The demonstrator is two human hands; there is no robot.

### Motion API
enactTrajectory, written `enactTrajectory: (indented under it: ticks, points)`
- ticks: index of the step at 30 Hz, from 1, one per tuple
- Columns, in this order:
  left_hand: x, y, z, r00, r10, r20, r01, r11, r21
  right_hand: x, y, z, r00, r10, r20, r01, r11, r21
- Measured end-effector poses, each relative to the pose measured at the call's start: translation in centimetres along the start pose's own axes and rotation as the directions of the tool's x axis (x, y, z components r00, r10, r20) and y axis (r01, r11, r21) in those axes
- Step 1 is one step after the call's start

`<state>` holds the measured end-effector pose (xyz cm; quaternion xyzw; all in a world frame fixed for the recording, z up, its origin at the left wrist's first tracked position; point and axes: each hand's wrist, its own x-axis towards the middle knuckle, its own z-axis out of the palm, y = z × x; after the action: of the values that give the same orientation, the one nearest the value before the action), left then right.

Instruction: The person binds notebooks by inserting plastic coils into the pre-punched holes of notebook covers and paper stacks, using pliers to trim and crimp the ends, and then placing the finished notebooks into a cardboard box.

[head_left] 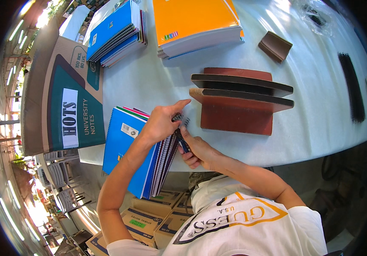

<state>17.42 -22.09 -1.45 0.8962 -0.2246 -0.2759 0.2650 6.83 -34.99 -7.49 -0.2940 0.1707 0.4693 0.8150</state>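
A stack of spiral-bound notebooks with a blue top cover [121,128] lies at the table's near left edge, its coil-bound side facing my hands. My left hand [160,121] is over that side, thumb and fingers closed around a short black spiral coil [177,116], with the index finger stretched out to the right. Just right of it, my right hand [198,151] grips a small dark-handled tool [182,141] that looks like pliers; its tip meets the coil by my left fingers. My fingers hide most of the tool's jaws.
A brown wooden stand with two dark upright boards [237,102] is right of my hands. Behind are orange-covered books [196,21], blue spiral notebooks [113,32] and a brown block [275,46]. Black coils [352,87] lie far right; a large carton [64,98] stands left.
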Motion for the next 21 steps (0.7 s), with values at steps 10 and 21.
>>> enactTrajectory:
  ticks: [10, 21]
  points:
    - [-0.3, -0.3, 0.2, 0.994, 0.104, -0.04, -0.106, 0.994, -0.027, -1.1, -0.1, 0.4, 0.996, 0.011, -0.085, -0.01, 1.0, 0.018]
    - [-0.8, 1.1, 0.9, 0.979, 0.201, 0.012, -0.198, 0.95, 0.239, 0.2, 0.2, -1.8, 0.992, 0.103, 0.076, -0.11, 0.988, 0.104]
